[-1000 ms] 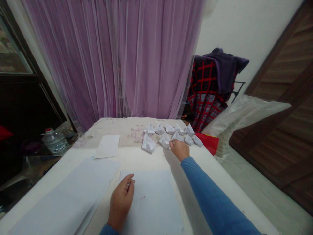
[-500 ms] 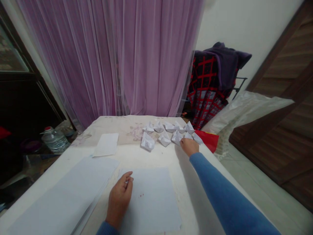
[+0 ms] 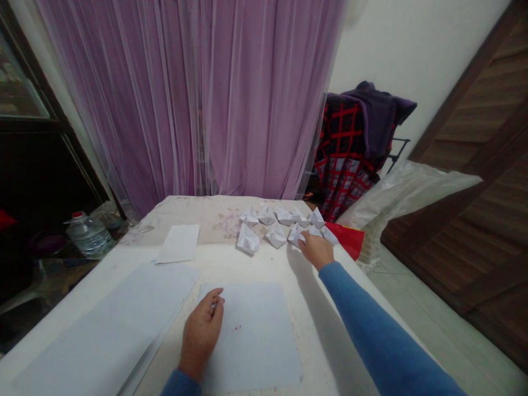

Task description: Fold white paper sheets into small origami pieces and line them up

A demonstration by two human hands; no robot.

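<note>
Folded white paper boats stand in two rows at the far right of the table. My right hand (image 3: 317,250) reaches out to the front row, its thumb and fingers closed on a paper boat (image 3: 295,235). Part of that boat and the one behind my knuckles are covered by the hand. To its left stand two more front-row boats, a paper boat (image 3: 275,235) and a wider paper boat (image 3: 248,240). Nearer to me, my left hand (image 3: 203,329) rests on the left edge of a flat white sheet (image 3: 256,341), fingers loosely curled and apart, holding nothing.
A stack of white paper (image 3: 103,324) lies at the left, with a smaller folded paper (image 3: 179,243) beyond it. Past the table's right edge are a red packet (image 3: 348,240) and a clear plastic bag (image 3: 396,192). A water bottle (image 3: 88,234) stands off the left side.
My right hand has shifted slightly left, and its fingers now reach onto the paper boat in the front row. My left hand stays where it was. The view has turned slightly.
</note>
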